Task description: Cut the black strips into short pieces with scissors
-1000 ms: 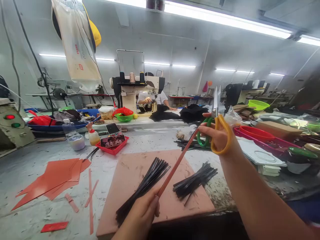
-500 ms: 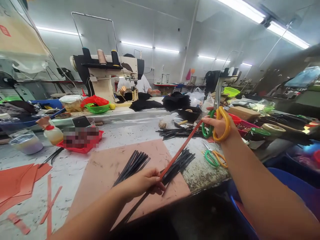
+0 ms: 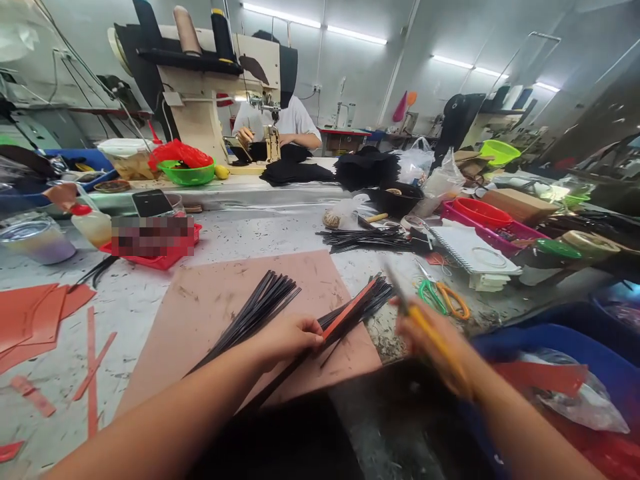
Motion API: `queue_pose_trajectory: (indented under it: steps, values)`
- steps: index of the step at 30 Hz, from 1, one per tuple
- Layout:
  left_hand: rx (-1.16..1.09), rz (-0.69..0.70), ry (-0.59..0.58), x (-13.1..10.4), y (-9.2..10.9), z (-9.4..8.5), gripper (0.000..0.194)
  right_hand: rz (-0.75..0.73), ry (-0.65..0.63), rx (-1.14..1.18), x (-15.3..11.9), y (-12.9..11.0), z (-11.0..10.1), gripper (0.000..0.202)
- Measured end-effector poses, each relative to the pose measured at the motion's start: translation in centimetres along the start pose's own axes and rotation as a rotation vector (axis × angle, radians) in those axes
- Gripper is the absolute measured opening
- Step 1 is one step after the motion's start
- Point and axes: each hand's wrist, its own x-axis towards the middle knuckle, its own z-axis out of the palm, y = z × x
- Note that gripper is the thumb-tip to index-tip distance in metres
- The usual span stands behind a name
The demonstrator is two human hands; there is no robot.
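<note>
Fingers of the left hand [image 3: 293,339] pinch a red strip [image 3: 349,309]; the right hand [image 3: 443,325] grips blurred scissors [image 3: 431,335], apparently by the handles.

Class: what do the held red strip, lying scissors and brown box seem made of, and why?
Strip: possibly leather or imitation; matte, smooth red face.
Scissors: probably smooth plastic handles, bright green and orange; metal blades, pale grey.
Box: likely cardboard; matte, plain brown.
</note>
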Motion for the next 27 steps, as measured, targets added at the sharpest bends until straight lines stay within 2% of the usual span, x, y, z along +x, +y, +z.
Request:
queue_pose_trajectory:
  steps: [2,3,5,8,12,20,27]
  values:
    - [-0.012,-0.017,-0.009,-0.2,0.5,-0.1,0.018,-0.052,-0.415,-0.112,-4.0,0.5,2.0,0.037]
    - [-0.016,-0.024,-0.012,-0.3,0.7,-0.1,0.019,-0.072,-0.546,-0.17,-5.6,0.7,2.9,0.04]
    - [-0.018,-0.038,-0.015,-0.5,1.0,-0.1,0.02,-0.072,-0.668,-0.271,-7.7,1.3,4.4,0.047]
    - [0.001,-0.037,-0.012,-0.5,1.3,0.1,0.02,-0.033,-0.677,-0.309,-8.6,1.9,5.7,0.05]
    - [0.042,-0.009,-0.007,-0.5,1.3,0.3,0.02,-0.028,-0.639,-0.219,-8.1,1.6,6.4,0.044]
    - [0.074,0.027,0.004,-0.7,1.2,0.4,0.017,-0.03,-0.595,-0.136,-7.8,0.7,6.8,0.034]
    - [0.07,0.042,0.018,-0.6,0.8,0.5,0.017,-0.014,-0.573,-0.125,-8.0,1.1,6.9,0.038]
